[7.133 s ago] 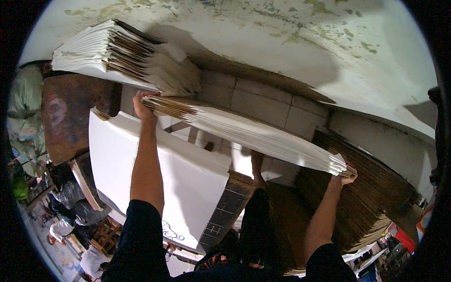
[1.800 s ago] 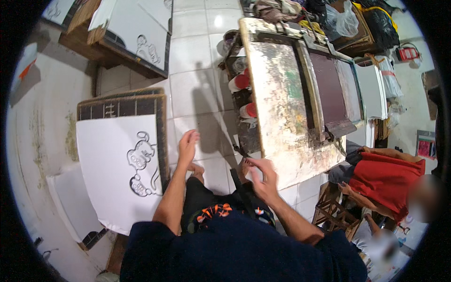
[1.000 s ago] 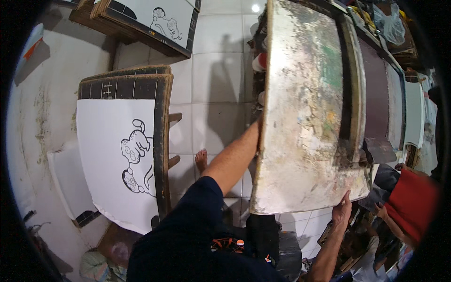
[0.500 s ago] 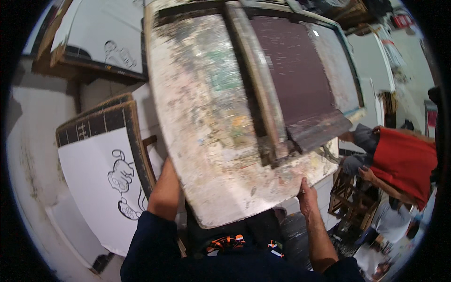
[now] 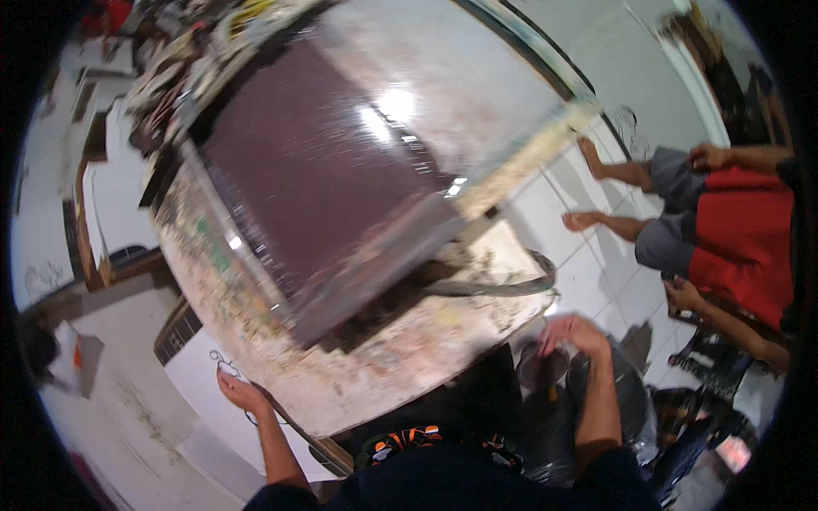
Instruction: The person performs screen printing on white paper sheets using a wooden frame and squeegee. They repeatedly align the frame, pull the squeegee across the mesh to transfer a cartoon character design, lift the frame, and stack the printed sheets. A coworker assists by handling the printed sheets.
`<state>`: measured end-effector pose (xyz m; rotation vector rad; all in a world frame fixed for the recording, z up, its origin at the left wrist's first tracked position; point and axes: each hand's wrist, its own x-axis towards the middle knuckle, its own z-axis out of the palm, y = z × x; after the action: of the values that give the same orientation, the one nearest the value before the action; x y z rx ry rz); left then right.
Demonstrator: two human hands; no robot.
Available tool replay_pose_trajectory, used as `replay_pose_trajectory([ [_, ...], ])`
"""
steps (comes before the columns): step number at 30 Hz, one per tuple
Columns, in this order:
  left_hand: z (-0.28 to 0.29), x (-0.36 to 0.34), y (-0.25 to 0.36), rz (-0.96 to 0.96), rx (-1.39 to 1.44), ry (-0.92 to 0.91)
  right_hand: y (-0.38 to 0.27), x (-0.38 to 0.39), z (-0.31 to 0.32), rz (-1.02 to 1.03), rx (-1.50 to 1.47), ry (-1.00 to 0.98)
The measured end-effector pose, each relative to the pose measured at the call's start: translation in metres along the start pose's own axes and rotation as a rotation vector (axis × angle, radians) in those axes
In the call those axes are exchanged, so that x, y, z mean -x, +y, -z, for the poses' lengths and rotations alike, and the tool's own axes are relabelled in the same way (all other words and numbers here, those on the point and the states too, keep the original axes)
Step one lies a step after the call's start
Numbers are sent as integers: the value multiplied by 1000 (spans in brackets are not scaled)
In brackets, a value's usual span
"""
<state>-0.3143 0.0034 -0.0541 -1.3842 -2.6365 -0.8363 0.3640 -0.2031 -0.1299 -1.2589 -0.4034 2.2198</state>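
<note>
My left hand [image 5: 243,393] is off the board's left side, over a white sheet [image 5: 200,362] with a black cartoon line drawing. Its fingers are small and blurred, and whether they touch the sheet is unclear. My right hand [image 5: 579,334] hangs over a dark round container [image 5: 542,368], past the board's right corner, with fingers loosely apart and nothing seen in them. Ahead of me lies a paint-stained pale board [image 5: 332,387]. On it rests a screen-printing frame [image 5: 375,277], tilted, with a dark maroon area [image 5: 315,162] and a pale area glinting under the light.
A person in red [image 5: 741,230] and grey shorts sits at the right with bare feet on white tiles [image 5: 554,204]. Dark plastic bags [image 5: 613,392] stand near my right arm. A cluttered heap [image 5: 175,89] lies at the far left. A dark strap [image 5: 503,288] loops off the board.
Both hands have come away from the board's edges, the left to the sheet's side, the right out over the container. My view has swung right, so the frame appears larger and turned.
</note>
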Motion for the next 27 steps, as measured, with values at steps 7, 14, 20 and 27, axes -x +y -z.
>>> replay_pose_trajectory([
  [7, -41, 116, 112, -37, -12, -245, 32, -196, 147, 227, -127, 439],
  [14, -41, 107, 94, -10, 51, -268, 58, -380, 144, 247, 780, 494],
  [20, -20, 94, 23, 149, 73, -315, 61, -410, 146, 599, 1174, 354],
  [27, -27, 104, 0, -55, -75, -280, 32, -369, 147, 612, 968, 510],
])
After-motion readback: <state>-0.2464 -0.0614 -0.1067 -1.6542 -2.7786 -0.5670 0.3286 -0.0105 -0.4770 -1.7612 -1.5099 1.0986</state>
